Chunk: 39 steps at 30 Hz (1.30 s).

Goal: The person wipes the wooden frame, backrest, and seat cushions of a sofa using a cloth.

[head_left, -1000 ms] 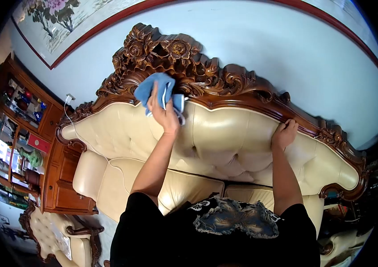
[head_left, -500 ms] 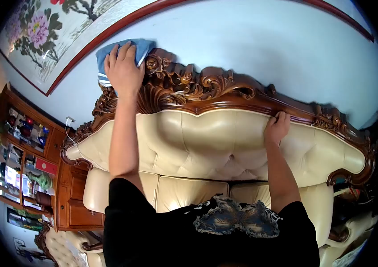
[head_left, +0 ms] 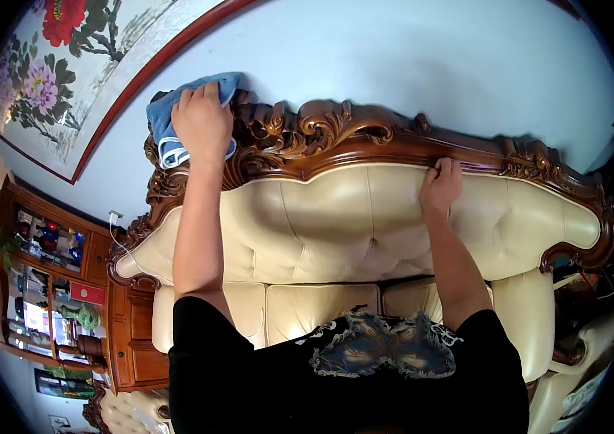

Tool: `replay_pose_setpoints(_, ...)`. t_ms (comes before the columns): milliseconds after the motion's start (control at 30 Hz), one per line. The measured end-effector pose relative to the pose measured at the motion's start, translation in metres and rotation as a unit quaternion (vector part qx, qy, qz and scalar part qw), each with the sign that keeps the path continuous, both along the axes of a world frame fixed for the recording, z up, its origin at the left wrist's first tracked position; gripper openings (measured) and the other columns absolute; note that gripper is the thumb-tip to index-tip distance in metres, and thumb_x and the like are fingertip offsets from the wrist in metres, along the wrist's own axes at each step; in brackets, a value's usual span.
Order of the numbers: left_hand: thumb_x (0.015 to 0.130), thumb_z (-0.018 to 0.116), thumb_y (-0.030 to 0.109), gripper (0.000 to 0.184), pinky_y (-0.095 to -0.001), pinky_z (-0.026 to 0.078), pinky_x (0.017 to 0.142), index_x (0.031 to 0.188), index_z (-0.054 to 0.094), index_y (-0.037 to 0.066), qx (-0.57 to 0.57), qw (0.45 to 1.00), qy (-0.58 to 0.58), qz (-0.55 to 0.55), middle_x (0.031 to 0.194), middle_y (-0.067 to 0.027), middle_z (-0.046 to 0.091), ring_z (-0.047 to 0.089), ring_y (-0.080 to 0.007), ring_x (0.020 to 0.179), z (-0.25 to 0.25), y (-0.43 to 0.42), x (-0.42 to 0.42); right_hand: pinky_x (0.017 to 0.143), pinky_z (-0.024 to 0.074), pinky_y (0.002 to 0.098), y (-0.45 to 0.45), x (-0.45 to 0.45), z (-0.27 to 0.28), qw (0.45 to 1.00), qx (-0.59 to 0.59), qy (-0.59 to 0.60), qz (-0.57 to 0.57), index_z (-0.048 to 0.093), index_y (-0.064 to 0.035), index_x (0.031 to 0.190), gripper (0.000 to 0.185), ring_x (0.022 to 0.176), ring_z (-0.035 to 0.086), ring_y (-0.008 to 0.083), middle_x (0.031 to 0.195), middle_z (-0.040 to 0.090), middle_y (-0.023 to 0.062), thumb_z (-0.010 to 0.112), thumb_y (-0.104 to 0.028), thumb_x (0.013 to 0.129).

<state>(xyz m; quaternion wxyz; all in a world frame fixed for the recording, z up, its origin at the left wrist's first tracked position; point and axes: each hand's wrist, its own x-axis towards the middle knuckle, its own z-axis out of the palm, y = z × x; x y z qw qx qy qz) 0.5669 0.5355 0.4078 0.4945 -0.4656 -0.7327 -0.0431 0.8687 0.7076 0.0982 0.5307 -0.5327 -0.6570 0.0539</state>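
Note:
A blue cloth [head_left: 162, 119] with a white edge is bunched under my left hand [head_left: 203, 121], whose fingers curl over it. It lies on the carved wooden crest at the top left of the sofa back, hiding part of the carving. My right hand [head_left: 442, 186] is closed at the lower edge of the dark wooden rail [head_left: 394, 157], its fingers curled against the wood. Below both hands is the cream tufted sofa back [head_left: 328, 217].
Cream seat cushions [head_left: 321, 307] lie below the backrest. A framed flower painting [head_left: 97, 50] hangs on the pale wall at the upper left. To the left stands a wooden display cabinet [head_left: 137, 336], with a white plug and cord [head_left: 113, 217] near it.
My left hand has shifted slightly with the cloth, which now hangs lower over the crest's left side. The view has turned a little. My right hand stays at the rail.

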Motion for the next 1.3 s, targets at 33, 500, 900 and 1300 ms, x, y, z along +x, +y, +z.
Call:
replay_pose_setpoints(33,0.072,0.068,0.011,0.021,-0.0445,0.050,0.084,0.092,0.069,0.006,0.024,0.998,0.026,-0.060,0.094,-0.0103,0.072,0.065,-0.0293,0.097,-0.008,0.003,-0.003,0.072,0.0437,0.0483,0.002,0.000,-0.001,1.000,0.012,-0.002,0.001,0.057,-0.0069,0.088,0.013,0.083,0.053,0.0357,0.088,0.051,0.0134,0.062,-0.006,0.076)
replay_pose_setpoints(500,0.077,0.058,-0.002,0.032,-0.0415,0.048,0.103,0.108,0.065,0.000,-0.151,0.964,-0.079,-0.204,0.121,-0.0159,0.068,0.062,-0.0318,0.119,-0.070,0.033,0.029,0.070,0.0440,0.0496,0.006,0.003,-0.002,0.999,0.034,-0.003,0.018,0.057,-0.0077,0.088,0.012,0.082,0.054,0.0376,0.087,0.052,0.0143,0.061,-0.009,0.076)
replay_pose_setpoints(900,0.069,0.065,0.002,0.028,-0.0437,0.047,0.101,0.096,0.070,0.001,-0.475,0.861,-0.065,-0.170,0.113,-0.0156,0.070,0.062,-0.0321,0.117,0.007,0.028,0.058,0.068,0.0429,0.0498,0.007,0.001,-0.009,0.998,0.061,0.016,0.010,0.055,-0.0093,0.087,0.016,0.080,0.052,0.0360,0.087,0.050,0.0129,0.062,-0.007,0.073)
replay_pose_setpoints(1300,0.066,0.069,-0.005,0.047,-0.0478,0.052,0.098,0.113,0.067,0.001,-0.115,0.906,-0.116,-0.391,0.115,-0.0185,0.069,0.066,-0.0351,0.110,-0.117,0.105,0.117,0.073,0.0423,0.0496,0.004,0.002,-0.004,0.999,0.024,0.027,0.015,0.054,-0.0097,0.086,0.017,0.085,0.051,0.0349,0.089,0.048,0.0119,0.063,-0.007,0.072)
